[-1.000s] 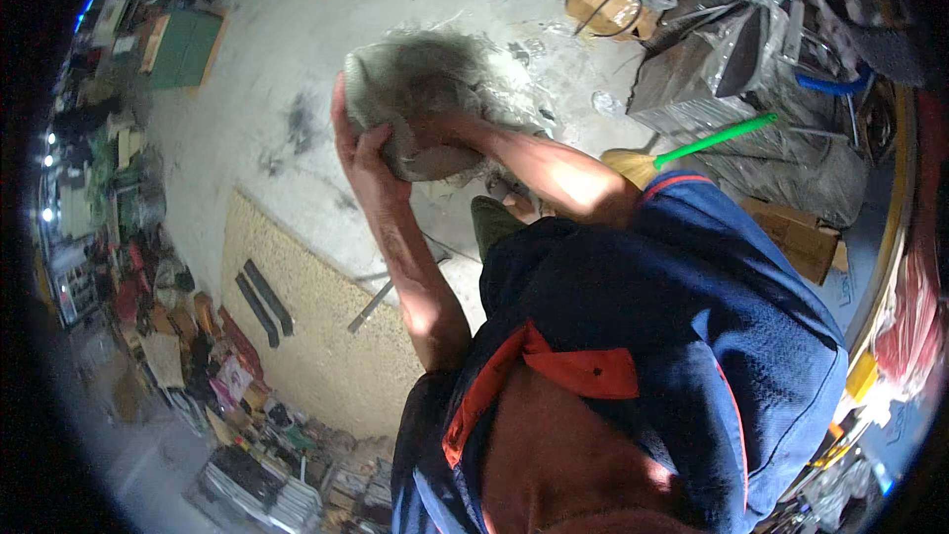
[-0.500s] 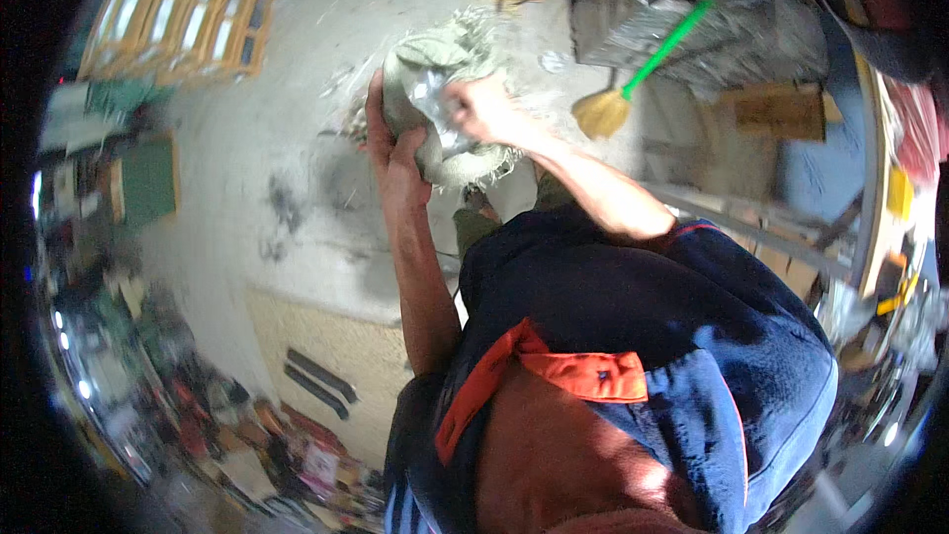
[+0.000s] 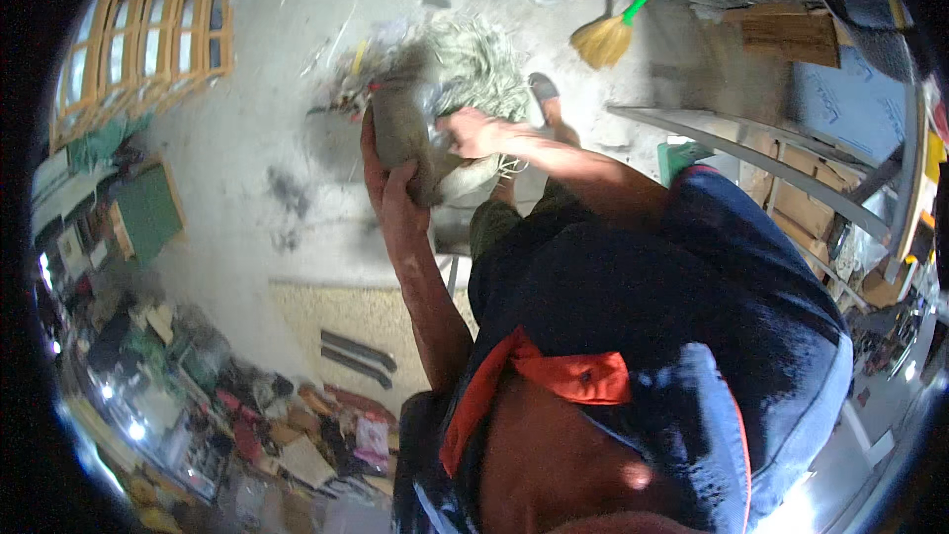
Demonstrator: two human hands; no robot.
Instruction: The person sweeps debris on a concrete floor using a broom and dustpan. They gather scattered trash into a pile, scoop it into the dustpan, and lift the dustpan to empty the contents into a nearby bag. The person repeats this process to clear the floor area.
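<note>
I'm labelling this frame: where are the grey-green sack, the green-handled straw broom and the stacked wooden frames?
grey-green sack (image 3: 400, 129), head view, upper side.
green-handled straw broom (image 3: 601, 40), head view, bristles.
stacked wooden frames (image 3: 148, 40), head view, middle slats.

- Worn on the head, left of a side-by-side pair, looking steeply down past the chest and both forearms.
- Close to the left hand (image 3: 393, 193) and right hand (image 3: 473, 132), raised near centre frame around a grey sack (image 3: 410, 133).
- Beyond the hands, concrete floor (image 3: 267, 109), far below.
- Fisheye: straight edges bent toward the dark rim.
- Single view only; nothing shared with another.
</note>
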